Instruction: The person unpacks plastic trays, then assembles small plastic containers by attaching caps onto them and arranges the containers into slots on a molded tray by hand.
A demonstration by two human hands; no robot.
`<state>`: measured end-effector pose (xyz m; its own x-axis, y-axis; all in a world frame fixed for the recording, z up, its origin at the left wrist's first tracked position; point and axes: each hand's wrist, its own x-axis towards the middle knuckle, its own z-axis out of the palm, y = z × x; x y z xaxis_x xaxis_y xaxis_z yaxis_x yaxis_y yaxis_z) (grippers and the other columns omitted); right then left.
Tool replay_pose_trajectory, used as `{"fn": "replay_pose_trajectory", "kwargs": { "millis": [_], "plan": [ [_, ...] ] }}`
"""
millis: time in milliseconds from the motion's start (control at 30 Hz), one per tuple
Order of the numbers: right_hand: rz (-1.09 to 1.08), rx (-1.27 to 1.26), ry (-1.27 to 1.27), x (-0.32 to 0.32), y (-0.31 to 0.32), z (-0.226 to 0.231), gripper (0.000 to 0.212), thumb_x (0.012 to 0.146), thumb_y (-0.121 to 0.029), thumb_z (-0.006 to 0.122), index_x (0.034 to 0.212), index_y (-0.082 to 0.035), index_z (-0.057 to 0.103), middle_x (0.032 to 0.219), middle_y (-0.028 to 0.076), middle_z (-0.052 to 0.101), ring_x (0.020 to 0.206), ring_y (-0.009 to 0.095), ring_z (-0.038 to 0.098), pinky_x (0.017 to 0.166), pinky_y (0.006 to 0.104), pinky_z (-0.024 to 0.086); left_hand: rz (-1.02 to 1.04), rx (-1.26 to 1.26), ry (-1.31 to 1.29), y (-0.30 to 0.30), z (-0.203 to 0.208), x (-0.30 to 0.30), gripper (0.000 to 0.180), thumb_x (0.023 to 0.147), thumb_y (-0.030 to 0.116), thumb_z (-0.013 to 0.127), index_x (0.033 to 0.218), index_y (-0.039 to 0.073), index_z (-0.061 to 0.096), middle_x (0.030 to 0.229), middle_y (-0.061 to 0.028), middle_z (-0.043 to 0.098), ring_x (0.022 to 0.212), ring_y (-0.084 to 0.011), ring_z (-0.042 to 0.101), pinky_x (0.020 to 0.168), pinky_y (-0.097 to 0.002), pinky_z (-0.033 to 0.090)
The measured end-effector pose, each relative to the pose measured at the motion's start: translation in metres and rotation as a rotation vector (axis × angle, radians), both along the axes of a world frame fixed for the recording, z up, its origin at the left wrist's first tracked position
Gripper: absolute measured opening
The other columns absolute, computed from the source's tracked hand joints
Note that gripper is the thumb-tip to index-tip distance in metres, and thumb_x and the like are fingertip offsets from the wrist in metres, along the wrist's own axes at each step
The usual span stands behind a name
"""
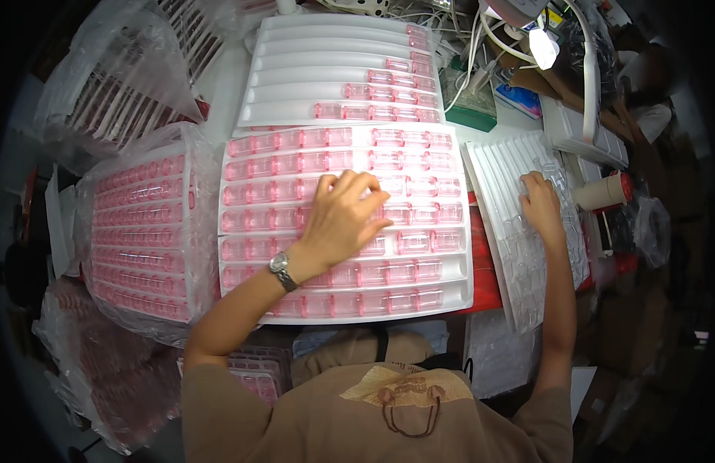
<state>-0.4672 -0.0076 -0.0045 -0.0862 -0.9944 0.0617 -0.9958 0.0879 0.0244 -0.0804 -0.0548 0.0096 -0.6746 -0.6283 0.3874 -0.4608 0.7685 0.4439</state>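
In front of me lies a white grooved tray [456,291] with rows of pink see-through plastic cylinders [327,304]. My left hand [334,218], with a watch [279,263] on its wrist, is over the middle of these rows. Its fingers are bent and its thumb stands apart from the forefinger, with nothing visible between them. On the right, my right hand [541,204] reaches onto another white grooved tray [493,166] that carries clear plastic pieces [527,270]. Those fingers are curled together at the pieces; what they pinch, if anything, is hidden.
Behind stands a white tray [296,65], partly filled with pink cylinders at its right. A plastic-wrapped pink-filled tray [137,231] is at left, with bagged racks [126,77] beyond. A lamp [541,46], cables and a green box [469,108] crowd the back right.
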Motion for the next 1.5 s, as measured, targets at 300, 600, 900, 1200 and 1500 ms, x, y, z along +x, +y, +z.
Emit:
{"fn": "replay_pose_trajectory", "kwargs": {
  "millis": [300,600,900,1200,1500],
  "plan": [
    [-0.309,-0.308,-1.646,0.029,-0.032,0.007,0.021,0.088,-0.010,0.055,0.107,-0.002,0.050,0.086,0.013,0.064,0.057,0.007,0.047,0.048,0.0198,0.038,0.078,-0.083,-0.106,-0.034,0.000,0.037,0.032,0.066,0.012,0.074,0.095,0.005,0.064,0.091,-0.0023,0.056,0.086,-0.0204,0.052,0.078,-0.0343,0.038],
    [0.205,0.256,-1.385,0.191,-0.034,0.073,0.006,0.080,-0.003,0.062,0.085,0.000,0.060,0.079,0.005,0.064,0.066,0.005,0.054,0.056,0.0188,0.041,0.000,0.259,0.265,-0.013,0.016,0.031,0.029,0.073,0.010,0.069,0.098,0.002,0.057,0.095,-0.0102,0.057,0.090,-0.0262,0.054,0.077,-0.0377,0.045],
    [0.089,0.330,-1.738,0.222,-0.066,0.051,0.021,0.091,-0.024,0.054,0.088,-0.003,0.054,0.077,0.004,0.056,0.053,0.009,0.049,0.046,0.0229,0.039,0.028,0.100,0.119,-0.018,0.011,0.041,0.029,0.071,0.004,0.069,0.097,0.000,0.058,0.095,-0.0096,0.057,0.088,-0.0264,0.055,0.074,-0.0353,0.046],
    [0.143,0.152,-1.791,0.170,-0.048,0.039,0.029,0.089,-0.009,0.055,0.115,0.004,0.052,0.105,0.015,0.061,0.096,0.023,0.063,0.087,0.0321,0.048,0.249,-0.004,0.070,-0.050,-0.007,0.030,0.024,0.069,0.014,0.074,0.088,0.003,0.066,0.092,-0.0040,0.054,0.090,-0.0195,0.050,0.080,-0.0349,0.037],
    [0.122,-0.340,-1.728,0.236,-0.064,0.032,0.028,0.082,-0.005,0.065,0.108,0.004,0.062,0.095,0.011,0.067,0.086,0.012,0.063,0.080,0.0229,0.049,0.114,0.465,0.406,-0.046,-0.014,0.017,0.024,0.078,0.002,0.066,0.099,0.000,0.054,0.099,-0.0057,0.055,0.090,-0.0160,0.054,0.079,-0.0295,0.045]
  ]
}}
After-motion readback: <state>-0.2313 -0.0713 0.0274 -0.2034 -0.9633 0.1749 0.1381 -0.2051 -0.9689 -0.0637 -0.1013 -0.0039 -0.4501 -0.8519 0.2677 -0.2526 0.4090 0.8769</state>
